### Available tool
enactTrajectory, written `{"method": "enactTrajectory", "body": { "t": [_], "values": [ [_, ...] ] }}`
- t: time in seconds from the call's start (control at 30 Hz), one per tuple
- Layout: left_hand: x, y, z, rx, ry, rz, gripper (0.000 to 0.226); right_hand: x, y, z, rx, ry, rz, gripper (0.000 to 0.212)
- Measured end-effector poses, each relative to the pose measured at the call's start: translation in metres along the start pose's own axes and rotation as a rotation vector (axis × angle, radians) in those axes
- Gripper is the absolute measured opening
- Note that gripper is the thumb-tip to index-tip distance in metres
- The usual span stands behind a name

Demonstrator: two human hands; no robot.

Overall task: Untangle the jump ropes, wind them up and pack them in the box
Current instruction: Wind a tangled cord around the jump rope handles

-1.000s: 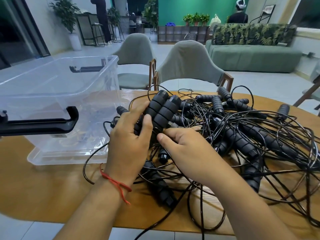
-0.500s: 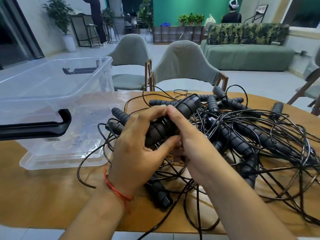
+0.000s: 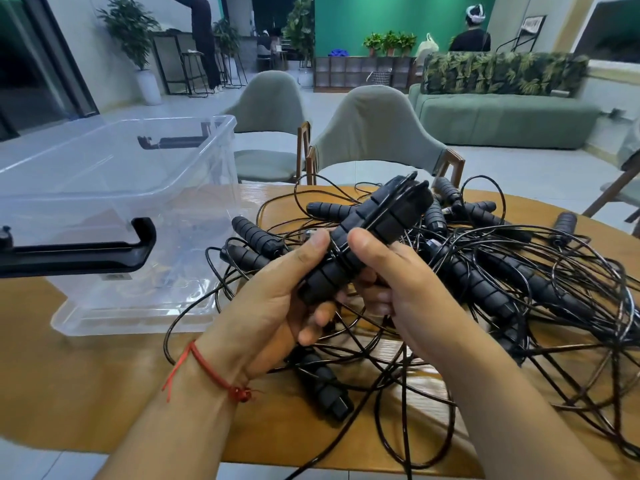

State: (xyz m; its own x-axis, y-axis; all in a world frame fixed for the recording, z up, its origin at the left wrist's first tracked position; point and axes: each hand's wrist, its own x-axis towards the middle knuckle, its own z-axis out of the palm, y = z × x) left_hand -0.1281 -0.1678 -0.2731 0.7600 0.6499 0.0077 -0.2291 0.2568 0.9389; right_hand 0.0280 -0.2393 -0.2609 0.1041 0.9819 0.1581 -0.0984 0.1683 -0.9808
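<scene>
Box (image 3: 104, 174), clear plastic, sits left of the left hand; no ropes seen inside. Left hand (image 3: 277, 306) grasps the near end of a pair of handles (image 3: 367, 233), thumb on top, fingers curled beneath. Right hand (image 3: 401, 289) grips the same pair just beside it. Right of both hands: rope pile (image 3: 519, 289), cords crossing everywhere. Risk: cords probably run from the held pair into the pile, so a hard pull likely tightens knots or drags other handles off the table (image 3: 86, 393).

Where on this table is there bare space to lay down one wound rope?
Bare wood lies at the near left, between the clear box and the front edge of the table, left of the left hand. From that hand rightward, tangled jump ropes crowd the top.
</scene>
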Motion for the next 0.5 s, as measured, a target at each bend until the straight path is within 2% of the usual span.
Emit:
{"method": "enactTrajectory", "body": {
  "t": [0.07, 0.17, 0.27, 0.37, 0.5],
  "values": [
    [0.002, -0.003, -0.002, 0.000, 0.028, 0.046, 0.048, 0.001, 0.005, -0.004, -0.070, -0.015, 0.012, 0.029],
    [0.004, -0.007, -0.001, 0.066, 0.140, 0.162, 0.057, 0.000, -0.001, -0.004, -0.046, 0.003, 0.034, 0.027],
    [0.002, -0.008, 0.004, 0.283, 0.314, 0.318, 0.041, 0.001, -0.005, -0.003, -0.148, 0.035, -0.012, 0.025],
    [0.001, -0.012, 0.005, 0.536, 0.435, 0.520, 0.033, 0.005, 0.002, -0.005, -0.358, 0.097, -0.025, 0.046],
    [-0.002, -0.015, -0.003, 0.796, 0.523, 0.706, 0.042, 0.006, 0.003, -0.004, -0.511, 0.166, -0.058, 0.059]
  ]
}}
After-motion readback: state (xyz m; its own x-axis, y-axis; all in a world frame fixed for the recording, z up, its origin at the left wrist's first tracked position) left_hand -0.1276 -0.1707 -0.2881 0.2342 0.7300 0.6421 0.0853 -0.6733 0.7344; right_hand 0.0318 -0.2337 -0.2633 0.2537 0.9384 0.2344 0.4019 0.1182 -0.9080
